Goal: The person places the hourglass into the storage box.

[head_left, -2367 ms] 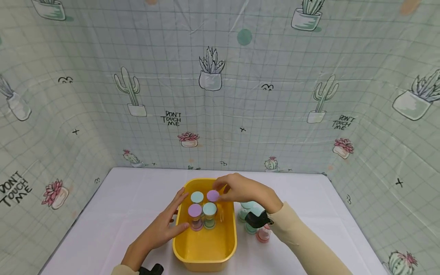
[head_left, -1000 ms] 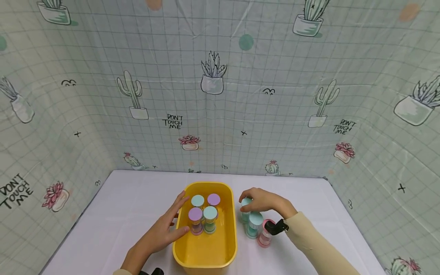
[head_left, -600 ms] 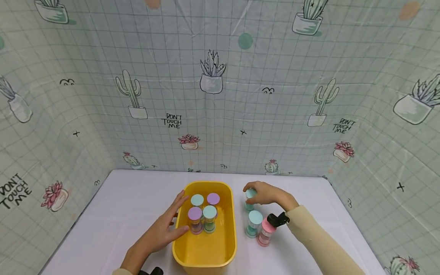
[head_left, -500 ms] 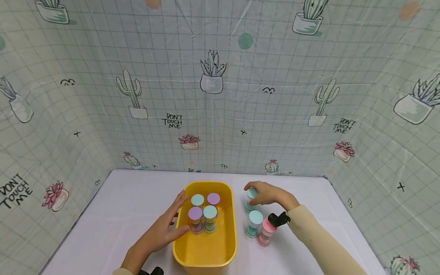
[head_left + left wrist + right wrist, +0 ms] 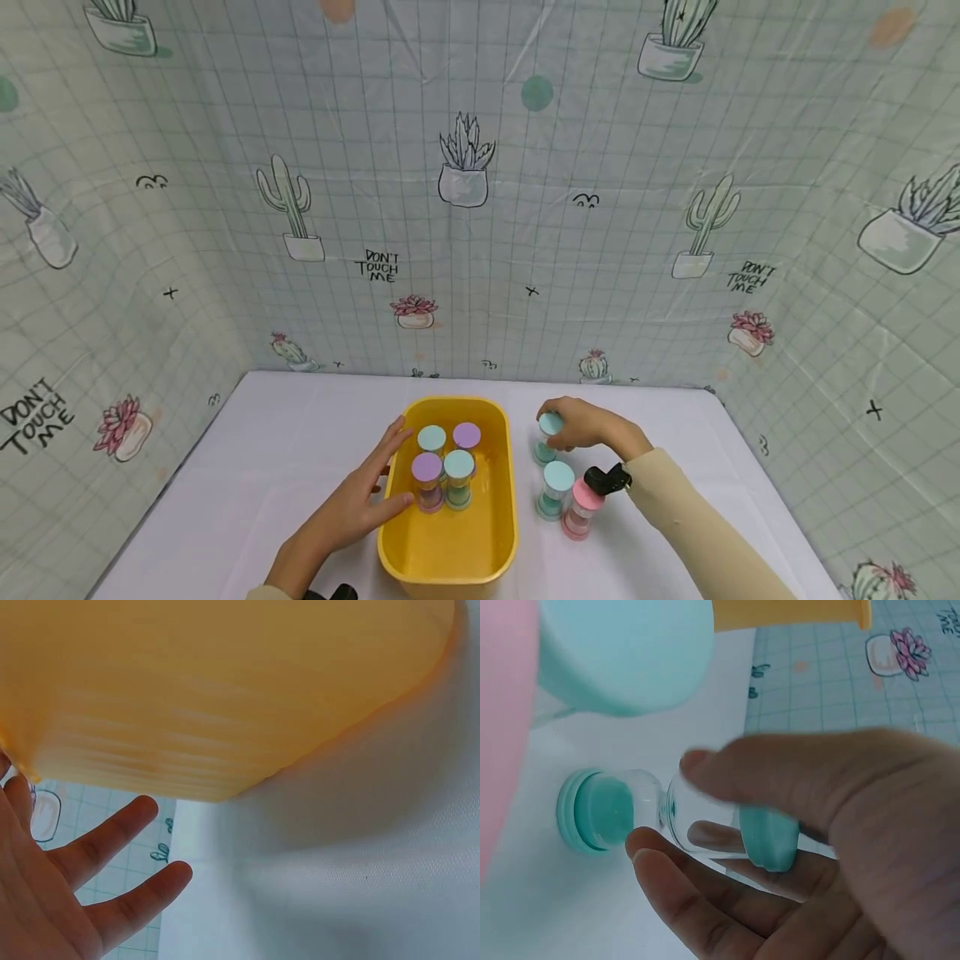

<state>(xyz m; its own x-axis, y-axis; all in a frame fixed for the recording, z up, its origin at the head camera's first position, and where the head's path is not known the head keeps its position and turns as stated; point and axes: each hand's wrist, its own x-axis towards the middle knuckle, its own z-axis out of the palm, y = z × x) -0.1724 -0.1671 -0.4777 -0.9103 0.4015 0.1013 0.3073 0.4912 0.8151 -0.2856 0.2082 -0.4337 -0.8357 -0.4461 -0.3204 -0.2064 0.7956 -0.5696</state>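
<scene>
My left hand [image 5: 348, 504] rests at the left side of a yellow plastic bin [image 5: 442, 550], thumb and fingertips at its rim. In the left wrist view, two straight fingers spread below the bin's wall [image 5: 225, 697]. Four hourglass sand timers stand upright in the bin, among them a purple-capped one [image 5: 427, 469] and a teal-capped one [image 5: 459, 467]. Right of the bin, my right hand [image 5: 592, 423] grips another teal hourglass [image 5: 550, 425] between thumb and fingers. The right wrist view shows its green sand [image 5: 611, 811] in the bulb at the table end.
A second teal hourglass [image 5: 557, 483] and a pink hourglass [image 5: 582, 512] stand close together on the white table [image 5: 652, 517], just nearer me than the held one. A cactus-print curtain [image 5: 337, 208] encloses the table's back and sides.
My right hand has let go of the rear purple hourglass in the bin and moved right. It has taken a teal hourglass and shifted it back, away from the other two. The left hand stays.
</scene>
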